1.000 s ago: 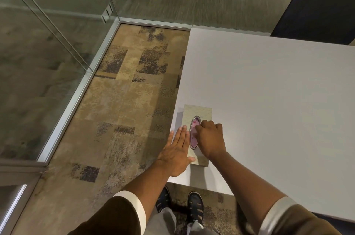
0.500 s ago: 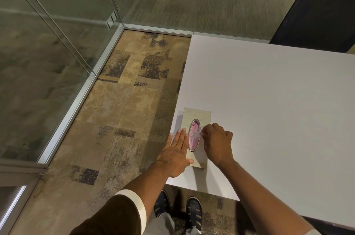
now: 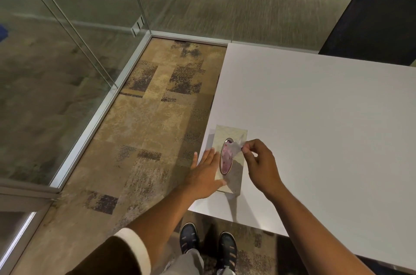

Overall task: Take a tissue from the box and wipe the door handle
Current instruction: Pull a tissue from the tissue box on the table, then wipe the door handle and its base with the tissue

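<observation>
A beige tissue box (image 3: 231,134) with an oval opening lies at the near left corner of the white table (image 3: 315,117). My left hand (image 3: 206,175) rests flat, fingers spread, on the box's left side and holds it down. My right hand (image 3: 261,165) hovers just right of the opening, thumb and fingers pinched on the corner of a thin white tissue (image 3: 236,147) that rises partway out of the opening. No door handle is in view.
Glass walls (image 3: 67,49) with a metal floor rail (image 3: 108,103) run along the left and back. Patterned carpet (image 3: 146,139) lies between glass and table. A dark chair (image 3: 373,27) stands behind the table's far right. My shoes (image 3: 207,245) show below the table edge.
My right hand has lifted up and to the right from the opening, drawing a tissue corner out. My left hand has stayed flat on the box. The view has tilted up a little.
</observation>
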